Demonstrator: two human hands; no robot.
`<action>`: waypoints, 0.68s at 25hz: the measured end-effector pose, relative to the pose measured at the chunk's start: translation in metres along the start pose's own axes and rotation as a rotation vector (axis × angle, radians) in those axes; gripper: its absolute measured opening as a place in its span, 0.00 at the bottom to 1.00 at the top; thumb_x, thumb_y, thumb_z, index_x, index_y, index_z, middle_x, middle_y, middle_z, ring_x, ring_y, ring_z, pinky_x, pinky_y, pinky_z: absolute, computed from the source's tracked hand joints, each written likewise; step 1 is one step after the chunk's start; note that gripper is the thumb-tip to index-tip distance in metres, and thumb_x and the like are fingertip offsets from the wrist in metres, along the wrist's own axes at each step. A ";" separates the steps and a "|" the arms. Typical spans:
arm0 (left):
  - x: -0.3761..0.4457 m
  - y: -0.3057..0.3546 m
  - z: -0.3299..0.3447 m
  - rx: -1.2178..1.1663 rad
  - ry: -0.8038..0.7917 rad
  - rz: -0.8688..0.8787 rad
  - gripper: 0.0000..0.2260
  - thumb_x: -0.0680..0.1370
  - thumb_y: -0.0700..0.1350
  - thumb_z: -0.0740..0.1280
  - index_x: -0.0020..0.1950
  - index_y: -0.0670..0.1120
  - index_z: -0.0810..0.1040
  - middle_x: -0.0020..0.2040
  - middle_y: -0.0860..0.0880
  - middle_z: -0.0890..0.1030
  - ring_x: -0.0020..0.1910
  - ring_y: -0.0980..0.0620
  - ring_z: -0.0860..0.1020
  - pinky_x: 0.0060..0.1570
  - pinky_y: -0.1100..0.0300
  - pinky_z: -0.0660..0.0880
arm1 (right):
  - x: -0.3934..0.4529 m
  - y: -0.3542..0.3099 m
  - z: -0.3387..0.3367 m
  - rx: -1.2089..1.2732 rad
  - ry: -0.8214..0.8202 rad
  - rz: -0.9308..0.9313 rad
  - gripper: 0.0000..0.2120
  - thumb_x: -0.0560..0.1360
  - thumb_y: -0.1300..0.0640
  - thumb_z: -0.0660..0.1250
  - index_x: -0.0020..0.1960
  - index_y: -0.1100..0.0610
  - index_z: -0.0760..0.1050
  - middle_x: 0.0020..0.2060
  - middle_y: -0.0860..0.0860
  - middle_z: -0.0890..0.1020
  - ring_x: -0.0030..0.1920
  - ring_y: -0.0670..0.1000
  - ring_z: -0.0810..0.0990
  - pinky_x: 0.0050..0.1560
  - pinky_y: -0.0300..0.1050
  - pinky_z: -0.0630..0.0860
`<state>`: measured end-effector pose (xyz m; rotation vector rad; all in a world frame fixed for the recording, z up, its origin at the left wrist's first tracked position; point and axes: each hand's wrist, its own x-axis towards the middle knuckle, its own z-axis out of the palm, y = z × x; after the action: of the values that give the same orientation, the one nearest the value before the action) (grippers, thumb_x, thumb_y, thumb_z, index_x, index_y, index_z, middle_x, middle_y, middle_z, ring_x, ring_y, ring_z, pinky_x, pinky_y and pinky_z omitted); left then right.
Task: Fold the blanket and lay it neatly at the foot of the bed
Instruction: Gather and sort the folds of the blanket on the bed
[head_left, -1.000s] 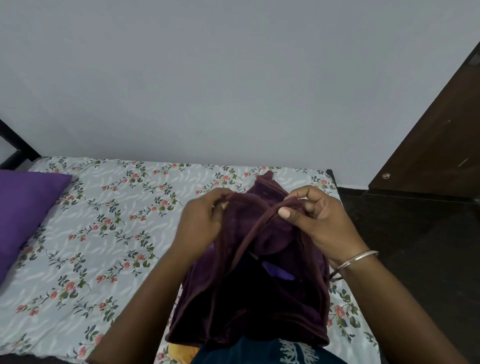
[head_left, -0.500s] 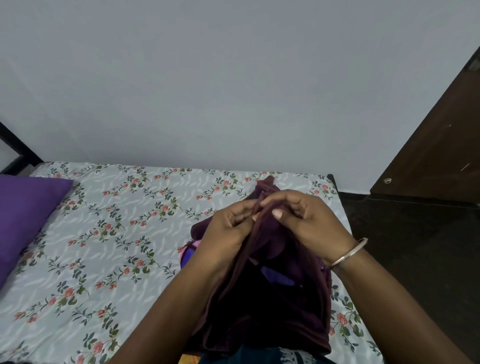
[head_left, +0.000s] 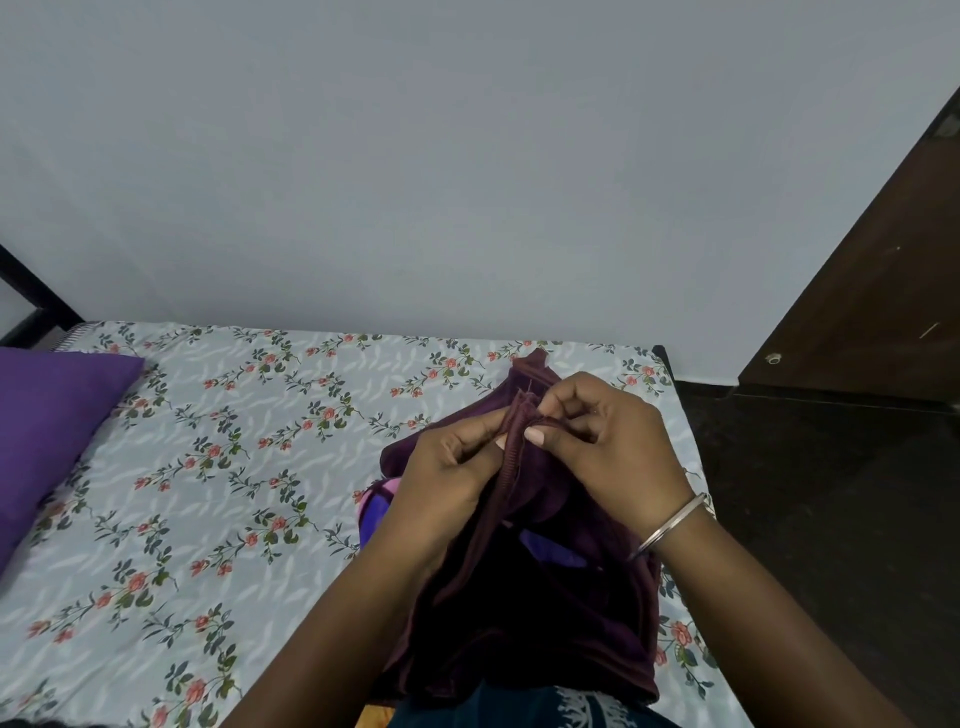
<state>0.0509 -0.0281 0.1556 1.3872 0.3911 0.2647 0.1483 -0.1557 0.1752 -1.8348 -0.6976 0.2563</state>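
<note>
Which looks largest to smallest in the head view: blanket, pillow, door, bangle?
1. Blanket and door: about alike, both cut off or partly hidden, and the blanket is nearer, so unranked.
2. Pillow, cut off at the frame's edge.
3. Bangle, clearly smallest.

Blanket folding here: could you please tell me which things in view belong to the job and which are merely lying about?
Part of the job:
- maroon blanket, its edges pinched together
- left hand and right hand, both gripping those edges
- bed with floral sheet, where it will be laid

Just lying about:
- purple pillow
- brown door
- bangle on the right wrist
</note>
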 end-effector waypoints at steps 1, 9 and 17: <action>-0.001 0.001 -0.001 -0.003 -0.017 -0.005 0.11 0.79 0.38 0.64 0.57 0.47 0.83 0.52 0.42 0.84 0.55 0.38 0.80 0.62 0.39 0.72 | 0.001 0.000 0.000 -0.057 0.004 -0.017 0.09 0.67 0.62 0.76 0.41 0.51 0.78 0.37 0.47 0.83 0.39 0.48 0.82 0.44 0.40 0.78; -0.002 0.001 -0.003 0.169 0.026 0.100 0.06 0.75 0.40 0.70 0.52 0.46 0.83 0.46 0.47 0.85 0.49 0.48 0.83 0.56 0.45 0.78 | -0.010 0.004 0.011 -0.299 0.133 -0.140 0.08 0.69 0.58 0.74 0.44 0.50 0.76 0.34 0.38 0.78 0.36 0.36 0.76 0.38 0.28 0.70; -0.007 0.007 -0.009 0.340 -0.058 0.304 0.11 0.78 0.38 0.65 0.53 0.52 0.81 0.48 0.54 0.84 0.50 0.54 0.81 0.50 0.65 0.74 | -0.011 0.008 0.004 -0.313 -0.147 -0.272 0.23 0.74 0.42 0.63 0.68 0.46 0.69 0.61 0.41 0.76 0.63 0.42 0.72 0.63 0.43 0.68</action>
<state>0.0410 -0.0214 0.1623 1.7871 0.1791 0.4192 0.1399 -0.1606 0.1646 -1.9998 -1.1316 0.1068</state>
